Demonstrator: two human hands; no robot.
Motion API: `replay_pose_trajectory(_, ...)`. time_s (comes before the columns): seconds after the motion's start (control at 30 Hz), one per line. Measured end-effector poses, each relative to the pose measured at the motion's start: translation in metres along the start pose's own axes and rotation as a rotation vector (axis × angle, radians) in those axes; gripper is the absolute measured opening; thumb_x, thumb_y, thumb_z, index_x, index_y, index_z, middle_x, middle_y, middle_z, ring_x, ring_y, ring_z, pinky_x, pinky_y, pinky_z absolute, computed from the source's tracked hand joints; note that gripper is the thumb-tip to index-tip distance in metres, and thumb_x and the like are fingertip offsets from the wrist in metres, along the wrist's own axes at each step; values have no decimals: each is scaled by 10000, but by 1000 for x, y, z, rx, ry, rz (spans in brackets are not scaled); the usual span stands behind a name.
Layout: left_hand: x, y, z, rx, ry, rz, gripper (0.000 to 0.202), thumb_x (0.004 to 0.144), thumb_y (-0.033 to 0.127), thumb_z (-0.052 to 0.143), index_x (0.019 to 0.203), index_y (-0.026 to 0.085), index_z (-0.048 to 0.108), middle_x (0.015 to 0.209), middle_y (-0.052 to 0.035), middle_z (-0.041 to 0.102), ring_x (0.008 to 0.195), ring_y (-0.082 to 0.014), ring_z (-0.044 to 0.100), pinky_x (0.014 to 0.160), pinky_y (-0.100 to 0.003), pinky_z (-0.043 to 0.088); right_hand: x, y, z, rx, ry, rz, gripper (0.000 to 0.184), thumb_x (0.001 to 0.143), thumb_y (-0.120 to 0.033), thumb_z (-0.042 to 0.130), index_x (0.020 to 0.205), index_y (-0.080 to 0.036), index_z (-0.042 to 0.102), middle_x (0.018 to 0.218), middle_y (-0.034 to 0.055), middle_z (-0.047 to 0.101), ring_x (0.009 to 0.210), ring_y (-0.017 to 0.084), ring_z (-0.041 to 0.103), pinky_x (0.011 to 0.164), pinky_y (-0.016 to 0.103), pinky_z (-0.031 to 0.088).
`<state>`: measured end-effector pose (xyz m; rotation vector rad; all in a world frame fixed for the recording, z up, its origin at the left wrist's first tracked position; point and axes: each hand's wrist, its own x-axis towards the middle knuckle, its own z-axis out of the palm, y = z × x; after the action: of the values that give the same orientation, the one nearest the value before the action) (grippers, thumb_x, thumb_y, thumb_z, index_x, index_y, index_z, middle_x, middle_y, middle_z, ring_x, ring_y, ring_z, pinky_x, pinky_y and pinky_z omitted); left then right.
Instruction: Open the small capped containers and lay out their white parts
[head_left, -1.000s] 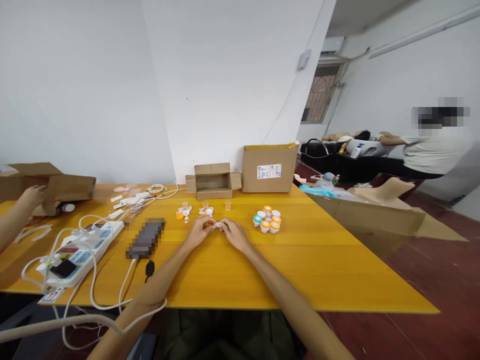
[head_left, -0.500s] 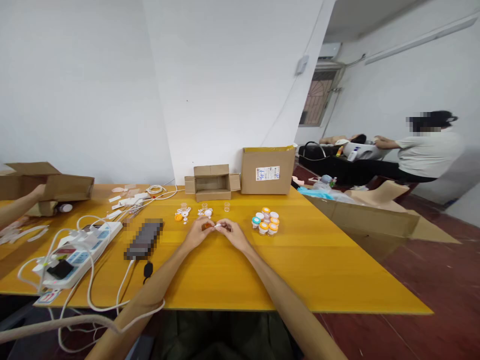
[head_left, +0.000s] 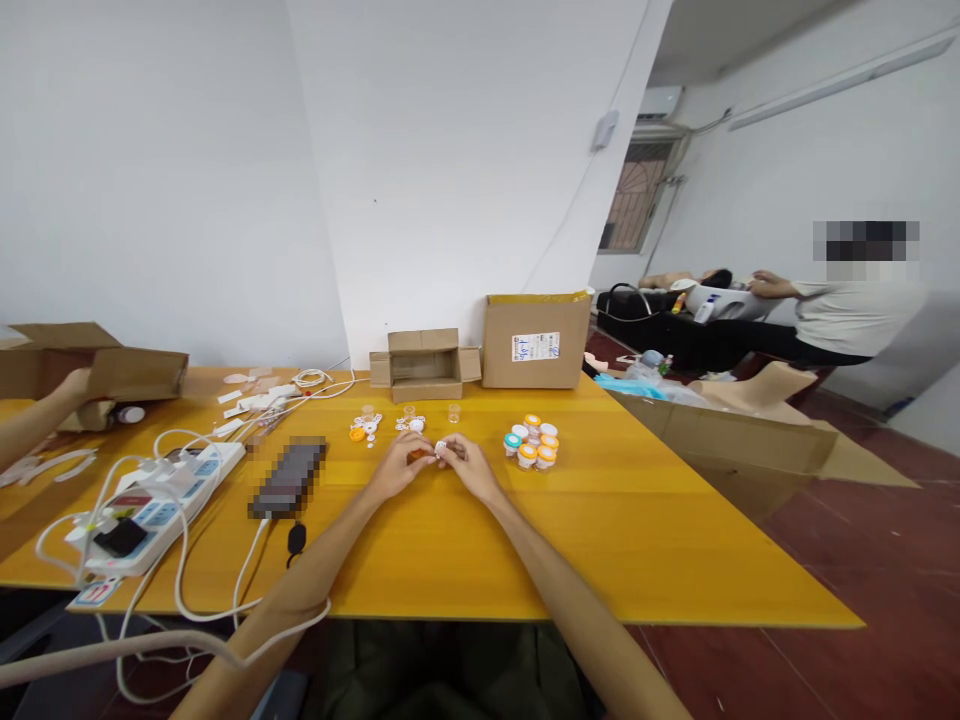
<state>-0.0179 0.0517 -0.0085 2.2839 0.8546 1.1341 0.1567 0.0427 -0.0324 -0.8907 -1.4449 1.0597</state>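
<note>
Both hands are close together over the middle of the table. My left hand (head_left: pixel 400 466) is closed around a small orange piece (head_left: pixel 417 455), apparently a cap, partly hidden by the fingers. Between the fingertips of my right hand (head_left: pixel 466 466) is a small white piece with dark dots or holes (head_left: pixel 440 450). Beyond my left hand lie an orange ring-shaped cap (head_left: pixel 358 434) and several small white parts (head_left: pixel 411 425). Small clear cups (head_left: pixel 454 413) stand behind them. To the right of my right hand is a cluster of several clear jars with orange, white and teal lids (head_left: pixel 527 455).
An open cardboard box (head_left: pixel 426 385) and a taller closed one (head_left: pixel 536 345) stand against the wall. On the left are a power strip (head_left: pixel 161 512) with cables and a phone (head_left: pixel 289 478). Another person's arm (head_left: pixel 45 420) reaches into a box (head_left: pixel 139 375); someone in white (head_left: pixel 855 310) sits far right.
The white piece has been turned up and raised slightly in my right fingertips, so its dotted face shows more. My left hand has barely moved.
</note>
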Motion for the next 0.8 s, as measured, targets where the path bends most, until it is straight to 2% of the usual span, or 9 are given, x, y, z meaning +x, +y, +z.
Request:
replay_pose_trajectory(0.23, 0, 2, -2, 26, 49, -29, 129, 892, 306, 635, 841, 225, 722, 898, -37, 720, 915, -207, 616, 924, -363, 466, -1, 2, 0, -103, -2, -21, 243, 793, -465, 647, 817, -227, 604, 740, -10, 665, 592, 145, 611, 590, 277, 513)
replay_pose_trajectory(0.47, -1, 4, -2, 28, 60, -59, 120, 870, 319, 649, 847, 220, 713, 866, -28, 702, 883, -200, 615, 894, -338, 478, -5, 0, 3, -347, -16, -140, 134, 819, -360, 643, 808, -227, 662, 751, -4, 681, 683, 166, 618, 678, 288, 497)
replay_pose_trajectory(0.63, -2, 3, -2, 20, 46, -79, 136, 859, 322, 655, 786, 218, 705, 806, -23, 692, 844, -199, 608, 852, -329, 481, -6, -3, 3, -396, -8, -146, 95, 819, -317, 638, 788, -231, 660, 777, 7, 687, 715, 177, 629, 692, 293, 504)
replay_pose_trajectory(0.8, -2, 5, -2, 6, 63, -91, 150, 872, 325, 634, 785, 223, 701, 808, -20, 695, 835, -195, 610, 851, -328, 487, -7, -5, 3, -402, 14, -139, 98, 831, -322, 626, 847, -234, 663, 843, 13, 705, 721, 174, 641, 700, 294, 517)
